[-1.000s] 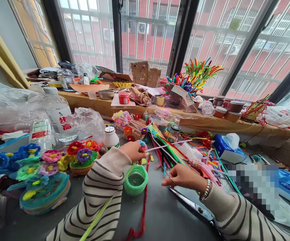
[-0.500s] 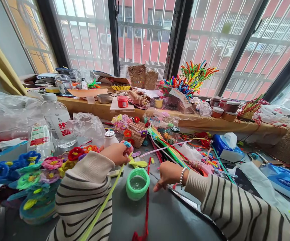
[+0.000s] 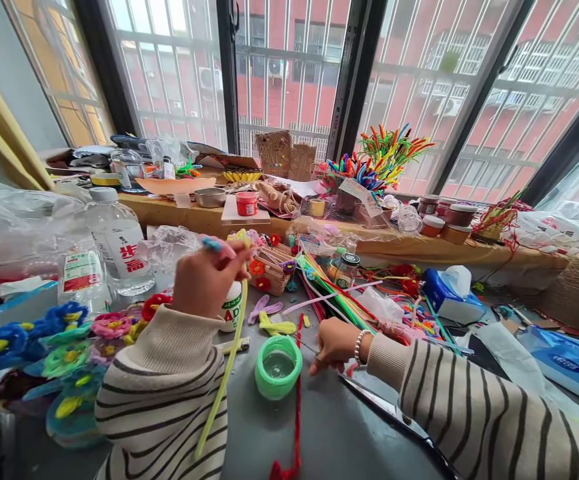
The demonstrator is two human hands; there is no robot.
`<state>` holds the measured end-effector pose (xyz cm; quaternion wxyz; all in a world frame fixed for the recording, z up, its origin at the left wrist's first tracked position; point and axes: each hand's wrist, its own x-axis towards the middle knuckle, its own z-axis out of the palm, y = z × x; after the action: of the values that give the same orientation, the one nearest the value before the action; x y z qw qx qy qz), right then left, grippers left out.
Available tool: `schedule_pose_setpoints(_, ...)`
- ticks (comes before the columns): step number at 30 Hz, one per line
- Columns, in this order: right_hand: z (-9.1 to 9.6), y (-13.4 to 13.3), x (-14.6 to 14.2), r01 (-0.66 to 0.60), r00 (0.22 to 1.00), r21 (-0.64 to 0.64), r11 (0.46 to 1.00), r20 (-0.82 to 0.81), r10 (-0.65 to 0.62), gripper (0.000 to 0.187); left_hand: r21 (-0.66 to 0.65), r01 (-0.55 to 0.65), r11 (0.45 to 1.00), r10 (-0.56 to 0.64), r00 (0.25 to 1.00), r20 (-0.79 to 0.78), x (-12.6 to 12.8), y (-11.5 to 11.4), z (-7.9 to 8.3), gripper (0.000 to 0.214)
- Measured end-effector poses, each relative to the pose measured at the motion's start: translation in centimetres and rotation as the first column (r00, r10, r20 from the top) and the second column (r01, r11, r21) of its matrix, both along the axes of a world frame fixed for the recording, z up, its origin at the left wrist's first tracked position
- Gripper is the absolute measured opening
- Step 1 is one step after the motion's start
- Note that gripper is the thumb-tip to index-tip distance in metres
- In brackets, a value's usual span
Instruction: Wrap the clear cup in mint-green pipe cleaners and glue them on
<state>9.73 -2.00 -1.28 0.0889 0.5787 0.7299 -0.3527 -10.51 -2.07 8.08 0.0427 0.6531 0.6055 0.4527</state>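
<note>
My left hand (image 3: 209,277) is raised with its fingertips pinched around a yellow-green pipe cleaner (image 3: 229,373), which hangs down over my sleeve. A small pink-and-blue fuzzy piece (image 3: 218,247) sits at its fingers. My right hand (image 3: 332,343) is closed low over the table, and a thin metal-looking rod (image 3: 308,346) sticks out from it to the left. Between the hands stands a small green-wrapped jar (image 3: 278,393), a red pipe cleaner (image 3: 298,413) lying along its right side. Behind the jar rest a yellow looped piece (image 3: 275,325) and a lilac one (image 3: 262,308).
Scissors (image 3: 389,413) lie by my right forearm. Fuzzy flowers (image 3: 69,363) stand at left, near plastic bottles (image 3: 122,247). A white bottle (image 3: 231,310) is behind my left hand. Bundled pipe cleaners (image 3: 332,287), a glass jar (image 3: 345,272) and a tissue pack (image 3: 452,297) lie further back.
My left hand has risen and moved left, drawing the yellow-green pipe cleaner up with it. The white bottle's label now shows. My right hand has barely moved.
</note>
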Motion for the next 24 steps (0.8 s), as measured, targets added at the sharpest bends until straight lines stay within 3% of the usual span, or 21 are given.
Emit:
schedule_pose_setpoints(2,-0.2,-0.1,0.1,0.011,1.0,-0.025,1.0,-0.01,-0.011,0.04,0.264,-0.057,0.963,-0.026,0.953,0.302,0.4,-0.9,0.5,0.021)
schedule_pose_setpoints(4,-0.3,-0.1,0.2,0.01,1.0,-0.047,0.999,-0.019,-0.011,0.041,0.491,-0.086,0.867,-0.214,0.826,0.522,0.9,-1.9,1.1,0.01)
schedule_pose_setpoints(7,-0.3,-0.2,0.2,-0.003,1.0,-0.034,0.999,-0.007,0.003,0.04,0.725,-0.067,0.685,-0.503,0.678,0.537,1.2,-3.1,2.0,0.002)
schedule_pose_setpoints(9,-0.1,-0.2,0.2,-0.011,1.0,-0.018,1.0,0.026,0.012,0.038,0.766,-0.019,0.642,-0.576,0.647,0.5,1.1,-3.5,2.2,0.004)
schedule_pose_setpoints(10,-0.1,-0.3,0.1,-0.016,0.999,-0.019,1.0,0.047,0.016,0.037,0.748,0.036,0.663,-0.589,0.642,0.491,1.0,-3.5,2.1,0.005)
schedule_pose_setpoints(12,-0.1,-0.2,-0.1,-0.023,0.996,-0.045,0.999,0.09,0.027,0.034,0.645,0.206,0.736,-0.597,0.647,0.475,0.7,-3.0,1.7,0.009)
schedule_pose_setpoints(13,-0.1,-0.1,-0.2,-0.028,0.994,-0.065,0.997,0.108,0.035,0.032,0.527,0.351,0.774,-0.604,0.659,0.448,0.6,-2.6,1.3,0.015)
schedule_pose_setpoints(14,-0.1,0.1,-0.3,-0.032,0.991,-0.087,0.996,0.124,0.043,0.03,0.458,0.408,0.79,-0.597,0.684,0.419,0.5,-2.1,0.9,0.019)
schedule_pose_setpoints(16,-0.1,0.4,-0.5,-0.043,0.987,-0.121,0.992,0.148,0.061,0.026,0.321,0.417,0.851,-0.506,0.814,0.285,0.3,-0.8,0.1,0.019)
schedule_pose_setpoints(18,0.0,0.7,-0.9,-0.053,0.984,-0.133,0.99,0.163,0.075,0.023,0.123,0.464,0.877,-0.477,0.871,0.12,0.2,0.3,-0.7,0.019)
schedule_pose_setpoints(21,0.4,1.0,-1.5,-0.055,0.981,-0.112,0.992,0.179,0.074,0.022,-0.289,0.49,0.823,-0.532,0.842,-0.089,0.1,1.2,-1.3,0.025)
schedule_pose_setpoints(24,0.7,1.0,-1.8,-0.039,0.982,-0.112,0.993,0.181,0.059,0.024,-0.456,0.397,0.796,-0.546,0.797,-0.259,0.2,1.2,-1.5,0.026)
